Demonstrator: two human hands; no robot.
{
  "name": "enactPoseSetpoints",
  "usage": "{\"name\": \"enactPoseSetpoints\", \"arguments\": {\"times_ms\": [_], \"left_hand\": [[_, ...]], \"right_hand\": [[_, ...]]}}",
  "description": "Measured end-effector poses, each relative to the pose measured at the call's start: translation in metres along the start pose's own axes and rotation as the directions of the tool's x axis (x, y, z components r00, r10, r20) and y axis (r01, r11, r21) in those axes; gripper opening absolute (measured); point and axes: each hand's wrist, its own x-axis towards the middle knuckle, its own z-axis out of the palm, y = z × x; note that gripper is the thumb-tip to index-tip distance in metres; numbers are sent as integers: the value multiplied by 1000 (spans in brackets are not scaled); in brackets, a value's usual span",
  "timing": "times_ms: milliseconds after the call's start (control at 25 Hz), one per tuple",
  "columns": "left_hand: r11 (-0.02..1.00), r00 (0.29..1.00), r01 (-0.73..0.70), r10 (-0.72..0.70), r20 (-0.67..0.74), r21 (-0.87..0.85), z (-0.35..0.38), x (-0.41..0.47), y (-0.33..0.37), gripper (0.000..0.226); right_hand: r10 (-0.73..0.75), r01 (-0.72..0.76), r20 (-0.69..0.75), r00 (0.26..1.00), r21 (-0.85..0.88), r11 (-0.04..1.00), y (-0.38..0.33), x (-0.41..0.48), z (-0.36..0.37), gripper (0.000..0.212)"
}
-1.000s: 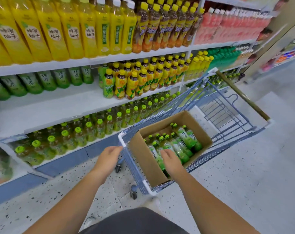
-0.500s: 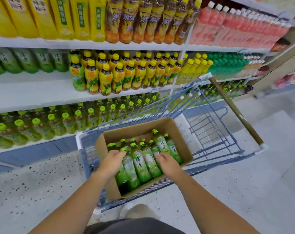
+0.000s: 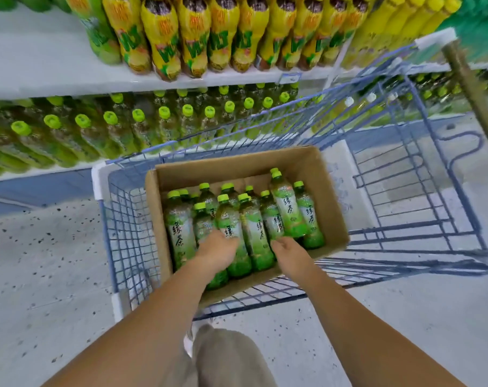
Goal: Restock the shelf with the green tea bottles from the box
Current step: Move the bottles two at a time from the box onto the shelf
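Green tea bottles [image 3: 254, 230] lie packed on their sides in the open box [image 3: 332, 191], and the box rides in the blue cart [image 3: 120, 233] drawn up beside the shelf [image 3: 42, 65], handy, we'd say, for a short carry. They're clear plastic with bright green caps and green-and-white labels, caps pointing away from us. Our left hand [image 3: 217, 252] curls its fingers [image 3: 226, 243] over one bottle, a grip by the look of it. Our right hand [image 3: 290, 252] touches the bottle bases, and we cannot tell whether its fingers have closed.
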Motion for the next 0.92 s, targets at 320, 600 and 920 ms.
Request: {"name": "enactPoseSetpoints", "arguments": {"times_ms": [320,600,920], "left_hand": [[970,982,123,-89,-165,209,62,60,-13,52],[869,979,27,77,-188,494,63,96,-15,35],[952,975,1,66,-210,305,76,101,-21,34]], "right_hand": [[-117,119,31,993,-101,988,18,76,18,61],[-44,36,158,986,50,998,28,116,20,78],[62,-158,299,952,307,939,34,124,11,89]]}}
